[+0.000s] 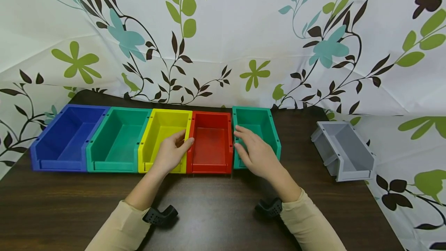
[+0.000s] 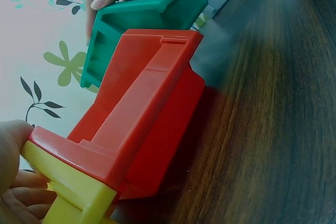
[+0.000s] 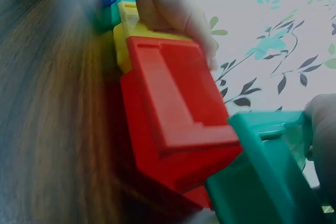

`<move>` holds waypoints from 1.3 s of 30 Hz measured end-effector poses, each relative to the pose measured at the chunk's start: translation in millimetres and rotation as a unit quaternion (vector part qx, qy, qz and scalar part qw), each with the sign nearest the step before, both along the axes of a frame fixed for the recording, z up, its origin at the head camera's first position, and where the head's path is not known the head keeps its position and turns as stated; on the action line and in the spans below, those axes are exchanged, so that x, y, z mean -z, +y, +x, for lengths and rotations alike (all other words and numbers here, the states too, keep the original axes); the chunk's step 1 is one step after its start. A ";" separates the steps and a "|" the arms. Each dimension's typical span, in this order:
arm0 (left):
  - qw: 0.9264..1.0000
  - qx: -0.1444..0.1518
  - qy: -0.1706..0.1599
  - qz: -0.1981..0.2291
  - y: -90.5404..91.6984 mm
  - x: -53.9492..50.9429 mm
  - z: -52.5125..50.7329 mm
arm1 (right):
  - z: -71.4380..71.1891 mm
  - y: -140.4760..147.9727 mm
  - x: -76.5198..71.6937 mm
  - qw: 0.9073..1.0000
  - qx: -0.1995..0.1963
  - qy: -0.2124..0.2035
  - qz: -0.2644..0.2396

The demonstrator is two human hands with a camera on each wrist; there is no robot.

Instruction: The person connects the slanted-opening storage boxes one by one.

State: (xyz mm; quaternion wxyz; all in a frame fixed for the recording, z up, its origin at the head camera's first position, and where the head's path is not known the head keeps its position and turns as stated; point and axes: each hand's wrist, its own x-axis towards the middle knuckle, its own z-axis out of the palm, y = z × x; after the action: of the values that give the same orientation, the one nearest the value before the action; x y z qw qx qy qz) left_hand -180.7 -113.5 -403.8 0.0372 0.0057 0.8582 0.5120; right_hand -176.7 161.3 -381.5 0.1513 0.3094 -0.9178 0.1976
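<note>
In the head view a yellow bin (image 1: 167,123) stands flush against a red bin (image 1: 211,146). My left hand (image 1: 170,152) grips their adjoining walls, the thumb at the red side and the other fingers inside the yellow bin. A green bin (image 1: 256,117) stands right of the red one, slightly turned, with a narrow gap between them. Over it, my right hand (image 1: 256,152) holds its left wall near the rim. The right wrist view shows the green bin's corner (image 3: 262,166) beside the red bin; the hand there is partly cut off.
Left of the yellow bin, another green bin (image 1: 120,138) and a blue bin (image 1: 69,138) continue the row. A grey bin (image 1: 352,146) sits apart at the right edge of the dark wooden table (image 1: 209,212). Behind hangs a leaf-patterned cloth (image 1: 223,49).
</note>
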 end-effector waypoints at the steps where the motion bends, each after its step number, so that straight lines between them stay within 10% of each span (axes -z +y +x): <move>1: 1.000 0.000 0.001 0.000 -0.2 0.2 -0.1 | -0.1 0.0 0.4 1.000 -0.001 -0.003 0.002; 39: 1.000 0.002 0.002 0.007 0.3 0.3 -0.7 | -1.6 -3.5 7.4 0.997 0.019 -0.071 0.006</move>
State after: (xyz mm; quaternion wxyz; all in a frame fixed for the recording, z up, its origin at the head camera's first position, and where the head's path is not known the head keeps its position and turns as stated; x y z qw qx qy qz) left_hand -181.4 -113.2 -404.1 0.0365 0.0081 0.8546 0.5179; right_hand -178.4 157.8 -388.9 0.0879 0.2778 -0.9330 0.2111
